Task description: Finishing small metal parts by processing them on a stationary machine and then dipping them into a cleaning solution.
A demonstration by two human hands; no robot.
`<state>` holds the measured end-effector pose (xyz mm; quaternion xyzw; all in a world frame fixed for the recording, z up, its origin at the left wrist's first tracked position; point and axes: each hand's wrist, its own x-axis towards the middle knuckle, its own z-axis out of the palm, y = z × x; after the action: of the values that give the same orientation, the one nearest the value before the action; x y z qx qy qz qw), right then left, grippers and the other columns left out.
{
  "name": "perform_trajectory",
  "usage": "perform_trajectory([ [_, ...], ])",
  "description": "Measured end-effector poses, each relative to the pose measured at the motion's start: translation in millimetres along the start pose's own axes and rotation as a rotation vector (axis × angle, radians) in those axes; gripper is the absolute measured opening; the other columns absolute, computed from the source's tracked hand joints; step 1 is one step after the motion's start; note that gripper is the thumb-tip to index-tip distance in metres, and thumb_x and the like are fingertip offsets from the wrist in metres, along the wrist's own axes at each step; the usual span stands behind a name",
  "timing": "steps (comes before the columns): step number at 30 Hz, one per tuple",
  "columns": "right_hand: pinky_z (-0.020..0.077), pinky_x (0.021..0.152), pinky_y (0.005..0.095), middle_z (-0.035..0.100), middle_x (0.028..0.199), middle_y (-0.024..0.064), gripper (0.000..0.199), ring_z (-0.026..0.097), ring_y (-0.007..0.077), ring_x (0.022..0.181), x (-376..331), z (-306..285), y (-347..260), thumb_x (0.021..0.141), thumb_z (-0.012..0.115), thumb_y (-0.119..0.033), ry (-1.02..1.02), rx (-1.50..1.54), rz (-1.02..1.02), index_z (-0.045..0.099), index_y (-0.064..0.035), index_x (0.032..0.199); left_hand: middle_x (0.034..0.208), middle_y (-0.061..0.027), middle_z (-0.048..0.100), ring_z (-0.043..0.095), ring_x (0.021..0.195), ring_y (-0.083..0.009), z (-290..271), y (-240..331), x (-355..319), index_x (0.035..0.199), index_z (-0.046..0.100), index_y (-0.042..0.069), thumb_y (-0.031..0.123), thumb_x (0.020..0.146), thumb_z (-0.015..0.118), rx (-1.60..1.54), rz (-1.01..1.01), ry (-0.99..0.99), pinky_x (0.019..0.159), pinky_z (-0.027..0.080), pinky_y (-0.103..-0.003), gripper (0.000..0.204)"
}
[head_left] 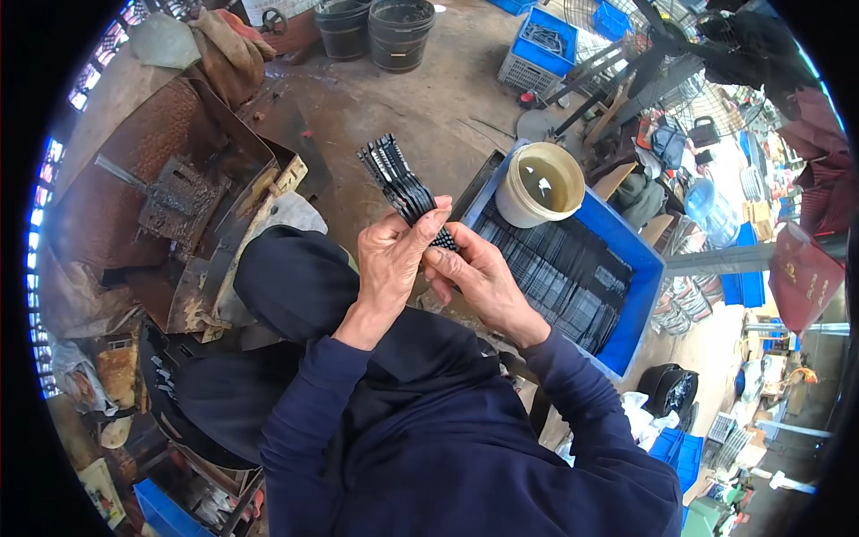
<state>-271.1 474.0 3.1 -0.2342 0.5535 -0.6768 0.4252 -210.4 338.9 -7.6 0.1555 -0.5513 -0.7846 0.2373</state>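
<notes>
In front of my lap, both hands are closed around a fanned stack of slim black strips (pixel 396 174) with notched, curved edges. My left hand (pixel 390 259) grips the stack along its side, thumb pointing up across it. Its lower end is pinched by the fingers of my right hand (pixel 479 279), and the two hands nearly meet. Just right of them is a blue crate (pixel 651 300) filled with tight rows of dark flat pieces (pixel 559 286). A cream bucket (pixel 528 208) of murky liquid, with white scraps in it, stands over the crate's far part.
To the left is a rusty, dirt-caked machine (pixel 183 201) with a metal hood. Dark buckets (pixel 400 38) stand at the back. A blue bin (pixel 546 40) of metal parts rests on a grey crate, near a large fan (pixel 662 45). A red hanging pouch-like thing (pixel 805 277) is at far right.
</notes>
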Motion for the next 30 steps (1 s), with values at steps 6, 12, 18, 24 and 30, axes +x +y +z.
perform_trajectory([
  [6,0.0395,0.052,0.0242,0.052,0.080,0.0007,0.023,0.044,0.0063,0.057,-3.3,-1.5,0.4,0.104,0.055,-0.025,0.098,0.197,0.012,0.053,-0.0026,0.108,0.108,-0.0097,0.071,0.064,0.094,-0.0122,9.1,6.3,5.9,0.108,0.073,-0.002,0.019,0.093,0.072,0.077,-0.126,-0.080,0.080,0.051,-0.027,0.026],
  [12,0.0365,0.049,0.0239,0.050,0.077,-0.0012,0.023,0.041,0.0061,0.054,-18.8,-51.8,-38.1,0.104,0.053,-0.027,0.287,0.062,0.010,0.054,-0.0040,0.107,0.093,-0.0126,0.067,0.066,0.088,-0.0226,3.1,37.3,45.6,0.102,0.071,-0.001,0.023,0.087,0.072,0.657,0.320,-0.533,0.077,0.051,-0.033,0.028],
  [18,0.0353,0.047,0.0242,0.048,0.073,-0.0028,0.023,0.043,0.0072,0.053,-33.2,-161.9,-87.9,0.103,0.055,-0.028,0.410,-0.470,0.178,0.057,-0.0055,0.102,0.090,-0.0125,0.067,0.065,0.080,-0.0246,-40.9,47.9,90.9,0.101,0.070,-0.003,0.020,0.087,0.070,0.796,0.242,-0.391,0.073,0.049,-0.032,0.027],
  [24,0.0377,0.046,0.0250,0.052,0.074,-0.0011,0.026,0.048,0.0102,0.052,9.2,-235.5,-78.6,0.100,0.056,-0.029,0.384,-1.056,0.432,0.060,-0.0038,0.096,0.086,-0.0132,0.064,0.064,0.075,-0.0249,-55.8,42.5,85.2,0.100,0.070,-0.003,0.017,0.089,0.067,0.977,0.217,-0.379,0.069,0.049,-0.033,0.023],
  [30,0.0474,0.048,0.0329,0.063,0.080,0.0101,0.033,0.061,0.0185,0.058,85.3,-268.0,-29.3,0.094,0.059,-0.030,0.023,-1.471,0.536,0.065,0.0028,0.094,0.086,-0.0129,0.064,0.064,0.075,-0.0256,-59.3,43.1,80.6,0.099,0.070,-0.002,0.015,0.090,0.065,1.029,0.237,-0.347,0.068,0.049,-0.035,0.020],
])
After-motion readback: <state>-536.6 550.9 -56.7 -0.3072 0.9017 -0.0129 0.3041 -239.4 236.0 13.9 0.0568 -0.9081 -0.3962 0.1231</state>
